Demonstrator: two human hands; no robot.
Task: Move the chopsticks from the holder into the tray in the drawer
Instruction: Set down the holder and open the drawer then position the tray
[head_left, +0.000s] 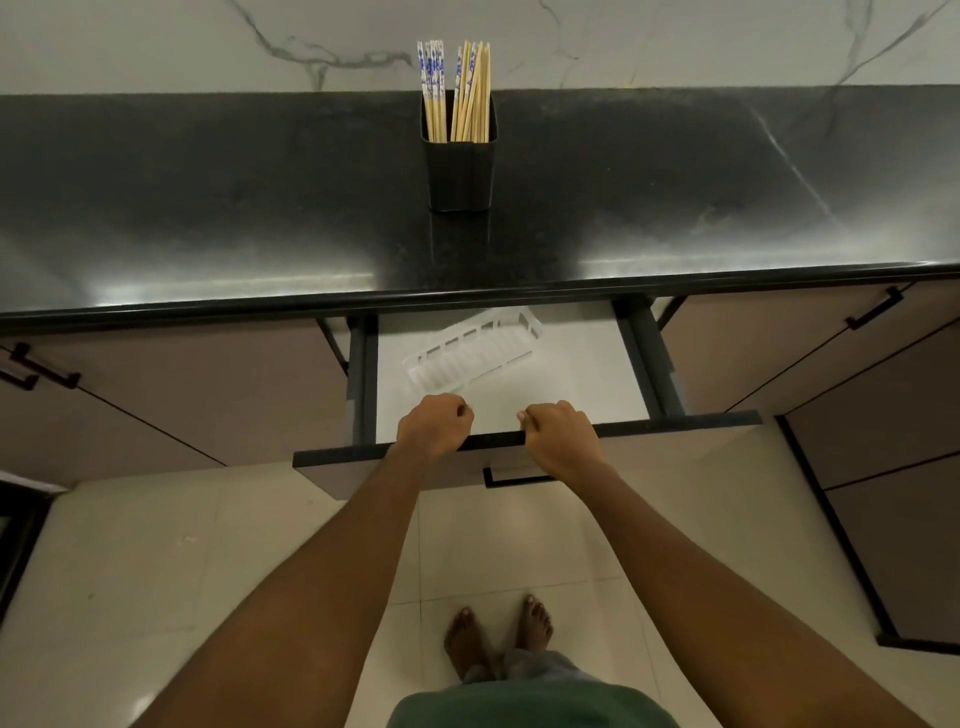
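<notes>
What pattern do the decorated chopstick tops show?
The chopsticks carry blue print on white; head view.

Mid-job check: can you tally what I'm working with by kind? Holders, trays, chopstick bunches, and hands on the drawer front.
holder: 1
tray: 1
chopstick bunches: 2, single sticks too crowded to count
hands gripping the drawer front: 2, left hand and right hand
Total: 6

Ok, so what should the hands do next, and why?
Probably the right hand lets go of the drawer and reaches for the chopsticks: the drawer is open, the tray looks empty, and the chopsticks all stand in the holder.
</notes>
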